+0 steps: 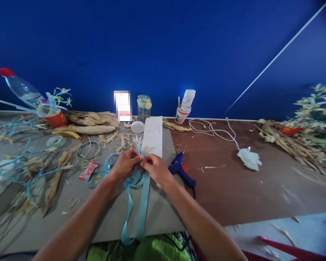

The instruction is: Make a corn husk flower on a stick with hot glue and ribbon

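My left hand (128, 162) is closed in a pinch on the stem of a small pale husk flower (137, 140), wrapped in light blue. Close against it, my right hand (155, 167) pinches at the light blue ribbon (143, 203) by the stem; the exact grip is hidden behind the fingertips. The ribbon runs down from the hands, loops over the table's front edge and lies in coils under and left of my left hand. Behind the hands lies a white card strip (154, 134). A blue glue gun (181, 169) rests right of my right hand.
Blue-wrapped flower stems (29, 177), a red wrapper (88, 170) and dried husks (92, 119) lie to the left. A clear jar (144, 108), a paper cup (182, 115) and a lit screen (123, 105) stand at the back. A white cable (225, 137) and flower bunch (315, 112) are right.
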`<action>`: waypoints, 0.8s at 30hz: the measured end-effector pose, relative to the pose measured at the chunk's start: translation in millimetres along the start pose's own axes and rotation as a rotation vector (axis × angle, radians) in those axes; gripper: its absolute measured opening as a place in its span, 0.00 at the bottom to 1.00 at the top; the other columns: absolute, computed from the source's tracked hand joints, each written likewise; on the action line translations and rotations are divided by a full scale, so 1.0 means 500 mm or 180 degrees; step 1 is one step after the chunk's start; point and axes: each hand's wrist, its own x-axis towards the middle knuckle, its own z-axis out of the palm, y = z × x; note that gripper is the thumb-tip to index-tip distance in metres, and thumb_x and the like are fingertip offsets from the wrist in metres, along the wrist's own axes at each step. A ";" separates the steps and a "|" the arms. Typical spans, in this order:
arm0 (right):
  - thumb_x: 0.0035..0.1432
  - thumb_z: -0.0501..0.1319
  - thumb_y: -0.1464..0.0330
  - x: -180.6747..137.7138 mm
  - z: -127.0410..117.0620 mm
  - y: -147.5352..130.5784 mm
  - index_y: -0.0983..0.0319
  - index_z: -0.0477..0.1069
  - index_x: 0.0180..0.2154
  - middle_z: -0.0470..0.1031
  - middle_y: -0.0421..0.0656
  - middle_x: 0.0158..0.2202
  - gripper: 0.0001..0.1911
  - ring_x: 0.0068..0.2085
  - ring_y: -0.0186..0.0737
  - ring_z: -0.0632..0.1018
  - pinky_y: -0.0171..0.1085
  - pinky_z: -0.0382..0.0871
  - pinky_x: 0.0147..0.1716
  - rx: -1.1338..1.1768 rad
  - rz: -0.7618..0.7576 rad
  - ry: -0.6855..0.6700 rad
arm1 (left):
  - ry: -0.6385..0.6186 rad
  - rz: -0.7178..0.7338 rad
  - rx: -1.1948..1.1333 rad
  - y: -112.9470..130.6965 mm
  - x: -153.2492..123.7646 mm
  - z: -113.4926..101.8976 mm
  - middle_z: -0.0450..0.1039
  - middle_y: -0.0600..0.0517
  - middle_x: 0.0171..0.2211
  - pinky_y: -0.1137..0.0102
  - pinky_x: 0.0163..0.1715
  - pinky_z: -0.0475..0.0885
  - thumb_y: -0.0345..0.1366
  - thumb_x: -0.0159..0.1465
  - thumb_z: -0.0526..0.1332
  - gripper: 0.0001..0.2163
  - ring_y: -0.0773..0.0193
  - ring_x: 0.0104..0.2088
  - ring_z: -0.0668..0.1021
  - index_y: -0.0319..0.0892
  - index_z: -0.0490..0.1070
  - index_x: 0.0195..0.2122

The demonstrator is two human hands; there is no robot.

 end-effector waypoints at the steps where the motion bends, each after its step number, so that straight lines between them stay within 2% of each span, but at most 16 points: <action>1: 0.42 0.58 0.69 -0.001 0.002 0.000 0.61 0.63 0.22 0.68 0.34 0.17 0.04 0.21 0.30 0.67 0.31 0.59 0.24 0.0019 -0.0008 0.0023 | 0.0054 0.0035 -0.0025 0.001 0.000 0.001 0.66 0.60 0.16 0.75 0.16 0.64 0.37 0.45 0.69 0.15 0.71 0.15 0.68 0.41 0.61 0.25; 5: 0.42 0.59 0.69 -0.005 0.012 -0.005 0.61 0.62 0.21 0.66 0.33 0.15 0.05 0.20 0.30 0.66 0.30 0.58 0.22 -0.0013 -0.0027 0.0134 | 0.0130 0.0055 -0.0138 0.006 -0.004 0.009 0.67 0.59 0.17 0.76 0.16 0.64 0.35 0.44 0.70 0.15 0.72 0.15 0.68 0.40 0.62 0.25; 9: 0.40 0.61 0.71 -0.008 0.014 -0.014 0.61 0.63 0.21 0.65 0.32 0.15 0.05 0.19 0.30 0.66 0.30 0.57 0.20 0.0000 -0.0067 0.0159 | -0.0204 0.0030 -0.0427 0.017 -0.015 0.013 0.68 0.56 0.20 0.73 0.18 0.67 0.35 0.46 0.69 0.13 0.68 0.19 0.71 0.39 0.65 0.26; 13: 0.38 0.62 0.71 -0.012 0.010 -0.021 0.62 0.64 0.20 0.65 0.32 0.14 0.06 0.18 0.29 0.66 0.30 0.57 0.20 0.0423 0.0074 -0.0065 | -0.0386 -0.0009 -0.0695 0.027 -0.022 0.000 0.67 0.55 0.20 0.73 0.20 0.68 0.38 0.50 0.67 0.13 0.69 0.20 0.69 0.38 0.70 0.34; 16: 0.36 0.63 0.70 -0.015 0.008 -0.023 0.62 0.64 0.20 0.66 0.33 0.15 0.07 0.18 0.28 0.65 0.30 0.56 0.21 0.0632 0.0231 -0.0314 | -0.0294 -0.0023 -0.0701 0.030 -0.021 -0.015 0.63 0.56 0.18 0.74 0.20 0.66 0.37 0.51 0.66 0.12 0.70 0.20 0.67 0.38 0.72 0.35; 19: 0.36 0.64 0.69 -0.015 0.008 -0.022 0.62 0.64 0.20 0.67 0.34 0.16 0.08 0.18 0.27 0.65 0.30 0.57 0.21 0.0620 0.0274 -0.0445 | -0.0073 -0.0088 -0.0499 0.029 -0.018 -0.023 0.63 0.56 0.18 0.76 0.20 0.64 0.37 0.49 0.67 0.09 0.72 0.19 0.66 0.37 0.72 0.28; 22: 0.40 0.62 0.70 -0.012 0.007 -0.019 0.62 0.64 0.21 0.65 0.33 0.16 0.06 0.18 0.28 0.64 0.30 0.56 0.20 0.0187 0.0152 -0.0377 | 0.0304 0.0004 -0.0094 0.024 -0.013 -0.027 0.63 0.57 0.17 0.77 0.17 0.58 0.37 0.47 0.68 0.12 0.74 0.17 0.64 0.38 0.66 0.20; 24: 0.42 0.61 0.71 -0.013 0.005 -0.019 0.62 0.64 0.22 0.64 0.33 0.17 0.05 0.19 0.29 0.64 0.30 0.56 0.21 -0.0426 -0.0075 -0.0178 | 0.0531 0.0080 0.0268 0.020 -0.008 -0.029 0.62 0.58 0.15 0.77 0.16 0.55 0.40 0.47 0.68 0.14 0.75 0.16 0.61 0.39 0.63 0.18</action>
